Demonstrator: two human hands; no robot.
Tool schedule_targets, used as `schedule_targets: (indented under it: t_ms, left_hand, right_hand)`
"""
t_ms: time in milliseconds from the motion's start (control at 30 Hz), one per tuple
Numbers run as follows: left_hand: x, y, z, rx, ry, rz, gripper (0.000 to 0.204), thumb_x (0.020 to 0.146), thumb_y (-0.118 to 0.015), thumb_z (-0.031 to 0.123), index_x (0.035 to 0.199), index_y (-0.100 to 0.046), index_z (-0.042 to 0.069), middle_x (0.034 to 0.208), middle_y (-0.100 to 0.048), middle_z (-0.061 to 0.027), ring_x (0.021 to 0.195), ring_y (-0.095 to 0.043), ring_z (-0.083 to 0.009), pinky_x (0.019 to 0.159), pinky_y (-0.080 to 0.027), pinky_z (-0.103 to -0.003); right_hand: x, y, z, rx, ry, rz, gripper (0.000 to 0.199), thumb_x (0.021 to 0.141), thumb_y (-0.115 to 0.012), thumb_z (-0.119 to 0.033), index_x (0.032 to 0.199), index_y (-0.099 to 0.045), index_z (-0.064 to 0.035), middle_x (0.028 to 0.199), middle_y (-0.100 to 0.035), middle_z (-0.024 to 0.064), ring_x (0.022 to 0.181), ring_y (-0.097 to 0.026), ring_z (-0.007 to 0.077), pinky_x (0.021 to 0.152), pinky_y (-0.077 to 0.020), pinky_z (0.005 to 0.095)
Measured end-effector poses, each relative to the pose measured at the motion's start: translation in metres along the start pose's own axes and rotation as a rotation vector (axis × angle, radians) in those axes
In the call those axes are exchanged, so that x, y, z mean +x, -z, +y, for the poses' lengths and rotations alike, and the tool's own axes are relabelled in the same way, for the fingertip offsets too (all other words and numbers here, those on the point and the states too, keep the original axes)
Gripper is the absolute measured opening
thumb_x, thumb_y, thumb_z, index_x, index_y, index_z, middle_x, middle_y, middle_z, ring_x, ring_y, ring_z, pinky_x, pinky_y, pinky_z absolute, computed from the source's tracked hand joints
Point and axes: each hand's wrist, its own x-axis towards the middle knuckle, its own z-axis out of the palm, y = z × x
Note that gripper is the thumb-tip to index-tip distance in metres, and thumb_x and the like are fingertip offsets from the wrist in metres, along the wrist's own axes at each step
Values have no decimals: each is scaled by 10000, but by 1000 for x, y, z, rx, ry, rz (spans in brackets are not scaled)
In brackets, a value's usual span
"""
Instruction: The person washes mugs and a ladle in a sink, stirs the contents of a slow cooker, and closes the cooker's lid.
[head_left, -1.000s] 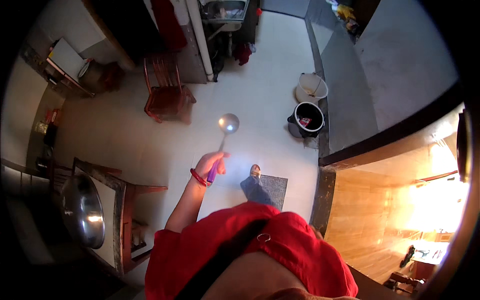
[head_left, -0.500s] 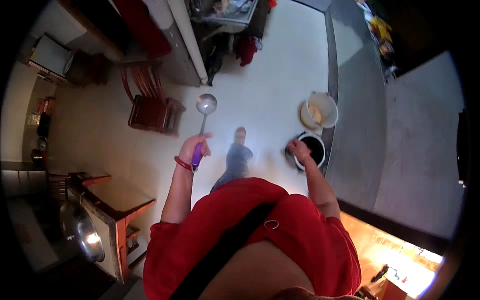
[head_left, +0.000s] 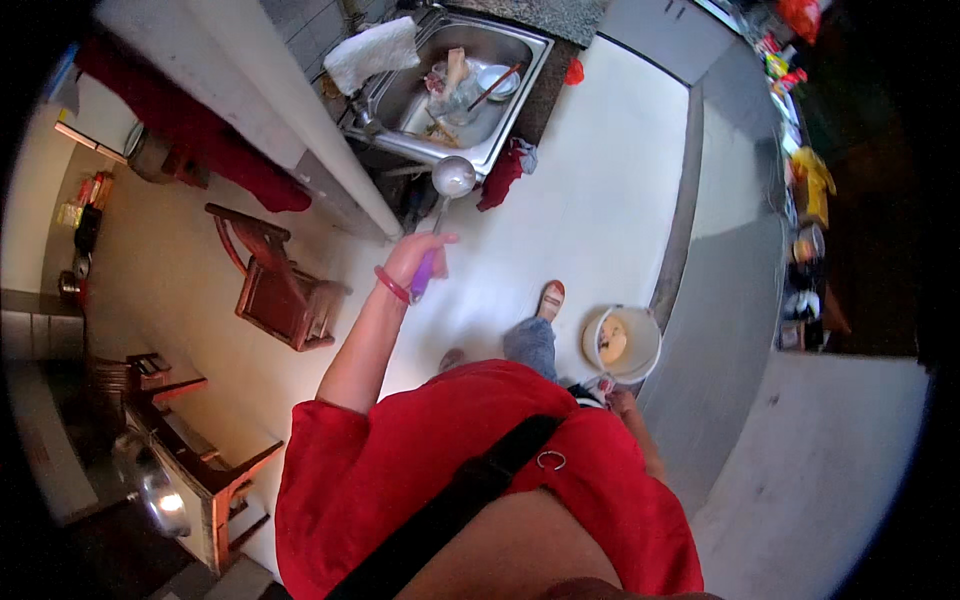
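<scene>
Floor (head_left: pixel 600 160), pale and smooth, stretches past a reddish wooden chair (head_left: pixel 283 290) to a steel sink (head_left: pixel 516 108), where a rumpled white cloth (head_left: pixel 372 55) drapes the left corner and a white bowl (head_left: pixel 489 76) and brown stick (head_left: pixel 495 88) lie toward the right edge. From where I stand, a round, pale bucket (head_left: pixel 645 345) sits on the floor, something tan inside it. The ladle (head_left: pixel 442 212) has a shiny domed metal head, a thin shaft and a purple handle; its head shows just by the sink's near edge. The left hand (head_left: pixel 415 262) is wrapped snugly round that handle, a red bangle (head_left: pixel 392 285) at the wrist. The right hand (head_left: pixel 622 402) is just beside the bucket's near rim, too small and blurred for me to tell its grip.
</scene>
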Motion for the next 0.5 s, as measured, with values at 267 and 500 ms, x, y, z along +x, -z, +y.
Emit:
schedule_targets:
  t_ms: [267, 500]
  left_hand:
    - [134, -46, 11, -267, -40, 236, 310, 779, -456, 164, 983, -467, -69, 478, -419, -26, 420, -428, -145, 506, -418, -300]
    - [185, -84, 41, -375, -78, 428, 297, 784, -450, 167, 976, -477, -58, 481, -427, -13, 427, -432, -136, 515, -411, -293]
  right_hand:
    - [209, 253, -53, -22, 206, 169, 391, 776, -447, -393, 685, -619, -54, 647, -589, 146, 646, -578, 290, 626, -450, 378]
    - [286, 491, -315, 181, 797, 418, 336, 815, -472, -281, 687, -553, 19, 569, -550, 84, 546, -521, 156, 552, -419, 302]
